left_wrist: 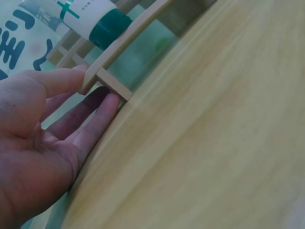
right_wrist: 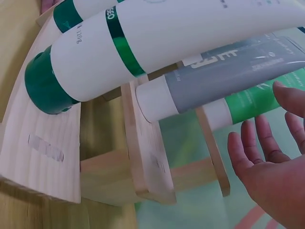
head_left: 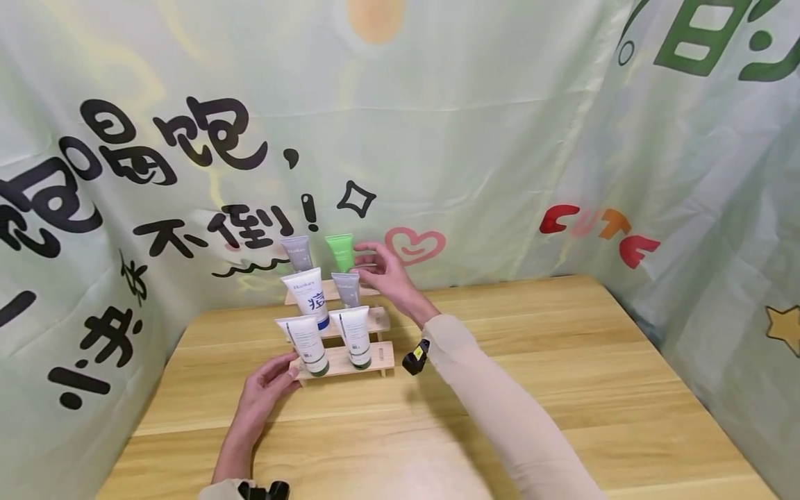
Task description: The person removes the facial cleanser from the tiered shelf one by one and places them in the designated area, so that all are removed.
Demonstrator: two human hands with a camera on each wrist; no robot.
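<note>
A three-step wooden stand (head_left: 340,362) holds several squeeze tubes standing on their caps. My left hand (head_left: 265,389) grips the left end of its lowest step; in the left wrist view the thumb (left_wrist: 64,80) lies at the board's edge and the fingers reach beneath. At the top step my right hand (head_left: 390,278) is beside a green tube (head_left: 341,253), its fingers loosely bent, apparently not closed round it. Left of that stands a grey tube (head_left: 298,253). The middle step carries a blue-capped white tube (head_left: 307,292) and another grey tube (right_wrist: 224,76). Two green-capped white tubes (right_wrist: 95,62) stand in front.
The stand rests on a wood-grain table (head_left: 531,389), towards its back left. A printed cloth (head_left: 487,153) hangs behind and along both sides, close to the back of the stand. Table surface extends to the right and front.
</note>
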